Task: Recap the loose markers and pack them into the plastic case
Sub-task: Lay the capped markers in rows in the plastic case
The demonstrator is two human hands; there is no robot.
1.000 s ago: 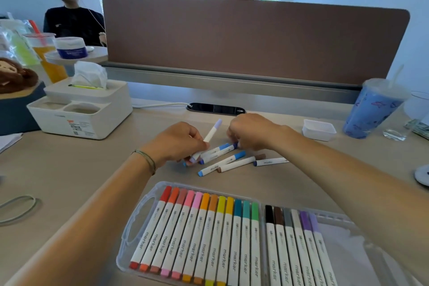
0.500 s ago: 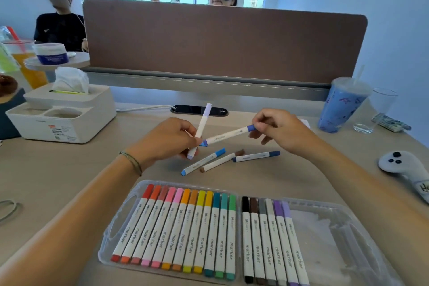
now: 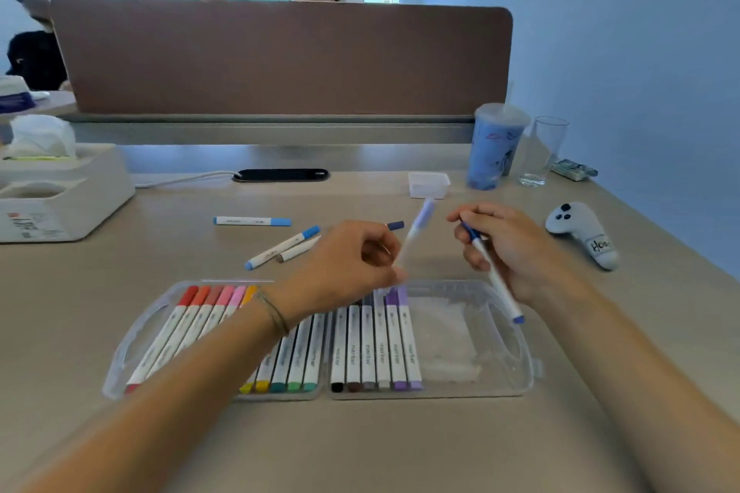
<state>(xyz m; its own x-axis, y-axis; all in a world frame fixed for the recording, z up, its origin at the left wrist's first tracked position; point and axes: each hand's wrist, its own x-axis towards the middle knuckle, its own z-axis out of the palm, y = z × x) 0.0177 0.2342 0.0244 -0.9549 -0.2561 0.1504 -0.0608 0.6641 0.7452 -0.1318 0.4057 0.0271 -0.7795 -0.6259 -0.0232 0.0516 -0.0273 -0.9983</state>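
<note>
Here, both hands hold markers above the plastic case (image 3: 516,336).
Left hand (image 3: 352,256) pinches a lilac marker (image 3: 416,230); right hand (image 3: 508,248) grips a blue marker (image 3: 494,276).

Above the plastic case (image 3: 500,340) on the tabletop (image 3: 400,444), the left hand (image 3: 352,256) pinches a lavender-capped marker (image 3: 414,234) that is tilted up and blurred. The right hand (image 3: 508,244) holds a blue marker (image 3: 494,276) whose lower end points over the case. Rows of markers (image 3: 376,348) lie inside. Three loose markers (image 3: 280,246) lie beyond the case, and a white controller (image 3: 584,232) rests at the right.
</note>
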